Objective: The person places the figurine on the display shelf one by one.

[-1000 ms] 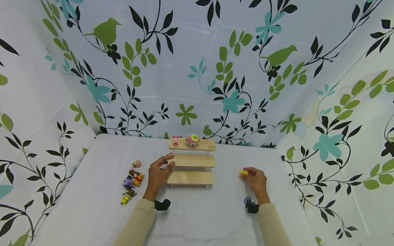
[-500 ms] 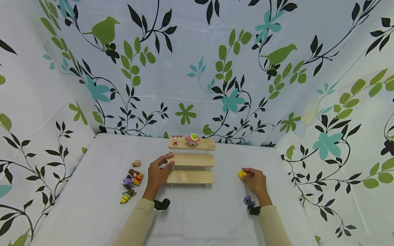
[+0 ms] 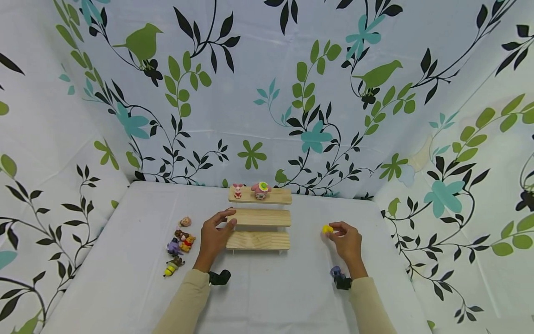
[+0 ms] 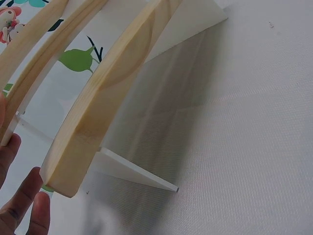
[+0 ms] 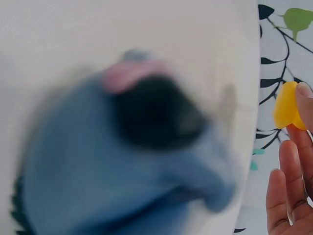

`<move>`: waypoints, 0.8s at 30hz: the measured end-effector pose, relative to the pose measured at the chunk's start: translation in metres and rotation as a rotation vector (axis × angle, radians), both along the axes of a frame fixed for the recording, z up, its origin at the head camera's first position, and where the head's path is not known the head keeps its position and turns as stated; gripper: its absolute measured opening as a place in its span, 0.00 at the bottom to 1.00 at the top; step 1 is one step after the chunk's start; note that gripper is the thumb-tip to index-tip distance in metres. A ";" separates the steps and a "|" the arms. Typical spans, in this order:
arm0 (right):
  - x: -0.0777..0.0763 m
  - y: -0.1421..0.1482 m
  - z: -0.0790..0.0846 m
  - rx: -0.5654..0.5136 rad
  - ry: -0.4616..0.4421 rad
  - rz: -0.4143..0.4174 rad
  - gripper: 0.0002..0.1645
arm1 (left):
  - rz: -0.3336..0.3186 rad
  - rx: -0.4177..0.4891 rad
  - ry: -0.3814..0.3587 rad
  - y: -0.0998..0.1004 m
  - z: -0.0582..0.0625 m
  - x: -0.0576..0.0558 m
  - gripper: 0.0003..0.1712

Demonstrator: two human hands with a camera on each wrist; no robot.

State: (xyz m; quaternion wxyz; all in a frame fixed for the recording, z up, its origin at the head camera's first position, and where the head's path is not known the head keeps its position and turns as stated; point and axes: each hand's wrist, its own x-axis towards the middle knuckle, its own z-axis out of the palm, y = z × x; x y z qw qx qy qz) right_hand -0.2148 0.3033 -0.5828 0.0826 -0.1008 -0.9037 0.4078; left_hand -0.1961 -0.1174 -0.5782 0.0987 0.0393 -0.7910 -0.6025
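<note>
A three-tier wooden display shelf (image 3: 260, 240) stands mid-table. My left hand (image 3: 214, 236) holds the left end of its middle board, thumb in front and index finger behind; in the left wrist view its other fingers (image 4: 36, 210) lie by the board ends. To the right of the shelf, my right hand (image 3: 347, 243) pinches a small smooth yellow toy piece (image 5: 286, 105) with rounded lobes between thumb and fingers. A blue toy figure (image 3: 335, 271) with a dark nose is near my right wrist, large and blurred in the right wrist view.
On the top board stand a small pink figure (image 3: 238, 191) and a bigger pink one (image 3: 261, 191) with a green-yellow top. Several small figures (image 3: 182, 242) lie in a loose column left of my left hand. A patterned cloth (image 3: 250, 102) hangs behind the table.
My right hand has turned the yellow toy piece in its fingers and moved it slightly away from me. The left hand and the shelf keep their place.
</note>
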 end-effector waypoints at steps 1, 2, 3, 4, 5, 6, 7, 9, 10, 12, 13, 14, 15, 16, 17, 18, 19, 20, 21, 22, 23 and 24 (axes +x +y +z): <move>0.000 -0.001 0.002 0.001 0.009 0.000 0.16 | 0.001 -0.002 0.001 0.000 0.000 0.000 0.21; 0.000 -0.003 0.005 0.001 0.020 0.001 0.15 | 0.000 -0.003 0.001 0.000 0.000 0.000 0.22; -0.001 -0.004 0.008 0.001 0.029 0.004 0.15 | 0.000 -0.002 0.001 0.000 0.000 0.000 0.22; -0.001 -0.005 0.011 0.001 0.039 0.008 0.16 | -0.001 -0.002 0.002 0.000 -0.001 0.000 0.22; -0.001 -0.007 0.014 0.001 0.048 0.012 0.16 | -0.001 -0.004 0.001 0.000 0.000 0.001 0.22; -0.001 -0.009 0.017 0.002 0.058 0.016 0.16 | -0.002 -0.002 0.002 0.000 0.000 0.001 0.22; -0.002 -0.010 0.020 0.004 0.068 0.017 0.16 | -0.002 -0.003 0.002 0.000 0.000 0.001 0.22; -0.003 -0.014 0.027 0.009 0.092 0.021 0.16 | -0.003 0.000 0.001 0.000 0.000 0.001 0.22; -0.003 -0.016 0.030 0.011 0.106 0.024 0.16 | -0.004 0.002 0.000 0.000 0.000 0.001 0.21; -0.004 -0.021 0.036 0.015 0.136 0.029 0.17 | -0.006 0.004 -0.001 0.000 0.000 0.001 0.21; -0.005 -0.023 0.039 0.013 0.146 0.029 0.17 | -0.006 0.004 -0.002 0.000 0.000 0.001 0.21; -0.005 -0.026 0.042 0.013 0.158 0.031 0.17 | -0.006 0.004 -0.003 0.000 0.000 0.001 0.22; -0.006 -0.028 0.045 0.012 0.170 0.034 0.17 | -0.006 0.005 -0.004 0.000 0.000 0.001 0.22; -0.006 -0.030 0.048 0.010 0.182 0.039 0.17 | -0.006 0.005 -0.004 0.000 -0.001 0.001 0.22; -0.007 -0.032 0.052 0.003 0.194 0.044 0.17 | -0.005 0.003 -0.005 0.000 -0.001 0.001 0.22; -0.007 -0.034 0.054 -0.002 0.203 0.047 0.17 | -0.005 0.003 -0.005 0.000 -0.001 0.001 0.22; -0.008 -0.037 0.057 -0.006 0.212 0.051 0.17 | -0.005 0.003 -0.005 0.000 -0.001 0.001 0.22; -0.008 -0.039 0.060 -0.007 0.225 0.057 0.17 | -0.004 0.005 -0.006 0.000 0.000 0.001 0.22; -0.008 -0.041 0.063 -0.011 0.236 0.063 0.17 | -0.004 0.008 -0.005 0.000 0.000 0.001 0.21; -0.008 -0.043 0.065 -0.011 0.244 0.066 0.17 | -0.004 0.010 -0.005 0.000 0.001 0.001 0.21; -0.008 -0.046 0.068 -0.011 0.252 0.070 0.17 | -0.004 0.010 -0.005 0.000 0.001 0.001 0.21; -0.009 -0.049 0.071 -0.007 0.258 0.073 0.18 | -0.005 0.010 -0.005 0.000 0.001 0.001 0.21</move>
